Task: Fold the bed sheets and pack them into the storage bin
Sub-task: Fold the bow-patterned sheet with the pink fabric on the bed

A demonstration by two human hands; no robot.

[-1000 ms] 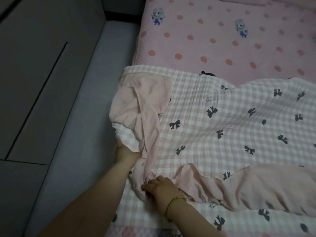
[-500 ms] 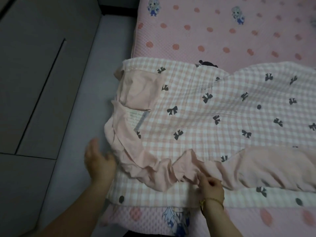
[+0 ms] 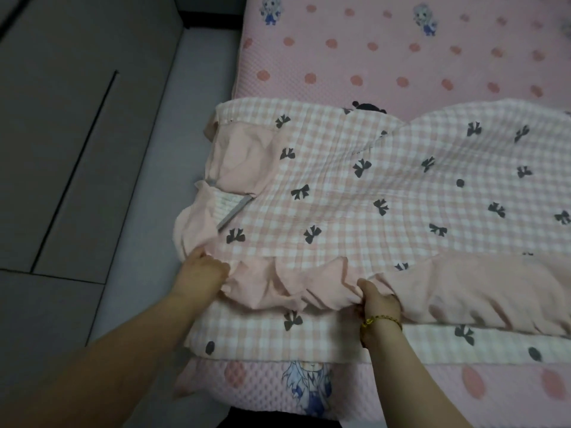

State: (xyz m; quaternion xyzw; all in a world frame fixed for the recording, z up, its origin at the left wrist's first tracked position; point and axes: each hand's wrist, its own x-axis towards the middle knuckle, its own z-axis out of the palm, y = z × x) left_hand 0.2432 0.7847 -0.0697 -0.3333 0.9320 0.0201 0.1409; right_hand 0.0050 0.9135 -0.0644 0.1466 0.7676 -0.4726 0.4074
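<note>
Head camera, looking down from the foot of a pink quilted mattress printed with coral dots and cartoon figures: a person bends over a pink-and-white gingham bed sheet with dark bow prints, which lies across the mattress's near half. The sheet's long axis runs side to side across the mattress, its left end bunched at the mattress's left edge and its right end passing out of view. A plain pink ruffled border is turned up along the sheet's near edge, over a lower checked layer.

The left hand is curled into the ruffle at the sheet's near-left corner, right at the mattress's left edge. The right hand, with a gold bead bracelet on the wrist, pinches the same ruffle further along, toward the middle of the mattress. Both forearms cross the mattress's near edge.

A small grey strip lies in the folds near the sheet's left end. A small dark object peeks out at the sheet's far edge. Left of the mattress run a pale grey ledge and dark grey flat panels.
</note>
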